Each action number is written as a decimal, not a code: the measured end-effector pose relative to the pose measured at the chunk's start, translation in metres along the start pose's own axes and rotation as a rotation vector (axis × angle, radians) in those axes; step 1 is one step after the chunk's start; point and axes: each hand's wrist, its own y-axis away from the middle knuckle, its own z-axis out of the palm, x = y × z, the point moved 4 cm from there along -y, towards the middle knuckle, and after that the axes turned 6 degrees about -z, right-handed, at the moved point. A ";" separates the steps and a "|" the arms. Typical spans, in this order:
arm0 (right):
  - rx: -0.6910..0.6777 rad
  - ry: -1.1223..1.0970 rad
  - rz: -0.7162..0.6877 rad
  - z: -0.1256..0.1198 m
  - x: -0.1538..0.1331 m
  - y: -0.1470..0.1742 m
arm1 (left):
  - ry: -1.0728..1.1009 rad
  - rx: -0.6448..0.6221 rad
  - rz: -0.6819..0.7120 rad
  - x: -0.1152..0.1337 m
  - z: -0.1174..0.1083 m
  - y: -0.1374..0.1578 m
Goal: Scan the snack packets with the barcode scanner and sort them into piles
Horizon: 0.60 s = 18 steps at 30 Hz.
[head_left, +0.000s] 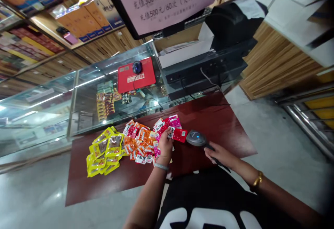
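Note:
In my left hand [166, 147] is a red snack packet [179, 135], its barcode end turned to the right. My right hand [218, 154] is wrapped round the handle of a dark barcode scanner [196, 138], whose head shows a small blue light and faces the packet from close by. Pink packets [174, 120] lie just beyond and under my left hand. To its left is a heap of orange and red snack packets [141, 140]. Farther left lies a pile of yellow packets [105, 150] with brown contents. All rest on a dark red tabletop [208, 116].
Behind the tabletop stands a glass display counter [88, 86], bearing a red mouse pad [124, 76] with a mouse [137, 67]. A monitor back with a pink price sheet [172, 1] rises above a white box [186, 55]. Loose cables [185, 88] hang near the counter's edge.

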 end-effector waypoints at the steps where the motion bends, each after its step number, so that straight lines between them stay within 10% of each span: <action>1: -0.010 0.000 0.006 0.003 0.000 -0.003 | -0.030 0.004 -0.020 0.000 -0.004 0.003; 18: -0.041 0.129 0.019 0.022 0.006 0.002 | 0.019 0.139 -0.216 -0.026 -0.064 0.019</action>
